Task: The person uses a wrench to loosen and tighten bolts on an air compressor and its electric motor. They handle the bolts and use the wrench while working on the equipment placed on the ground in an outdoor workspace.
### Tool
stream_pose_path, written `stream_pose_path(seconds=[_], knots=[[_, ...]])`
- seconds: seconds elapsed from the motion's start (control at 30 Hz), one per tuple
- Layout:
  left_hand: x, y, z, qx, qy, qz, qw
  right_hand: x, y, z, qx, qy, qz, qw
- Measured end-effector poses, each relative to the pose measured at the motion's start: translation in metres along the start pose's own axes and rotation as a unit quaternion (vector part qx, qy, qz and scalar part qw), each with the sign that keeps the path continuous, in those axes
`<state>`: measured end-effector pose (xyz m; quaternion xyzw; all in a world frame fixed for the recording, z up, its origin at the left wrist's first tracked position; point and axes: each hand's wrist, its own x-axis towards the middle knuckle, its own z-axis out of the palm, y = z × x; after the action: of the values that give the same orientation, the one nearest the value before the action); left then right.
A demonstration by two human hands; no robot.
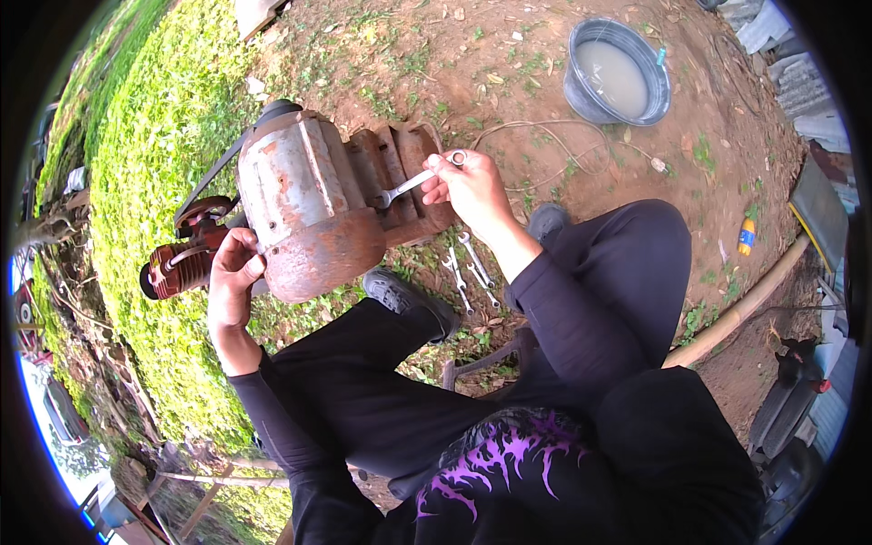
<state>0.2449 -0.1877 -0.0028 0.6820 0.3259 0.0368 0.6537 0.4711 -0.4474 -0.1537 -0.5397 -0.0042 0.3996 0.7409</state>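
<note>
A rusty, grey-painted motor housing (286,168) lies on its side before me, with a black belt (216,154) running to a red finned pump head (171,272). My left hand (234,272) is closed at the housing’s left lower edge; what its fingertips pinch is too small to make out. My right hand (463,191) grips a silver combination wrench (413,182) by its ring end, the open end down at the rusty bracket (400,150) right of the housing. Several loose wrenches (476,268) lie on the ground below, between my feet.
A bucket of murky water (613,77) stands at upper right, near a cord (536,123) on the dirt. A yellow bottle (747,236) lies by a wooden pole (740,300) at right. Corrugated sheets and dark clutter line the right rim; green plants (154,109) fill the left.
</note>
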Motion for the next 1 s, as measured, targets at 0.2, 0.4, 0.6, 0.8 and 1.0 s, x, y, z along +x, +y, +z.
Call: stream_pose_path(seconds=[0.2, 0.4, 0.6, 0.8, 1.0], knots=[[0.001, -0.003, 0.000, -0.006, -0.007, 0.003, 1.000, 0.011, 0.005, 0.008, -0.083, 0.021, -0.029, 0.996], [-0.003, 0.002, 0.002, -0.016, 0.008, 0.005, 1.000, 0.073, -0.019, 0.059, -0.354, -0.025, -0.132, 0.925], [0.001, -0.005, -0.004, -0.018, 0.002, -0.010, 1.000, 0.106, -0.004, 0.060, -0.292, 0.015, -0.200, 0.935], [0.000, -0.003, 0.000, -0.027, 0.005, 0.001, 1.000, 0.047, 0.003, 0.019, 0.010, 0.098, -0.042, 0.994], [0.001, -0.004, 0.000, -0.009, 0.018, 0.002, 1.000, 0.026, 0.012, 0.035, -0.082, 0.082, -0.065, 0.991]])
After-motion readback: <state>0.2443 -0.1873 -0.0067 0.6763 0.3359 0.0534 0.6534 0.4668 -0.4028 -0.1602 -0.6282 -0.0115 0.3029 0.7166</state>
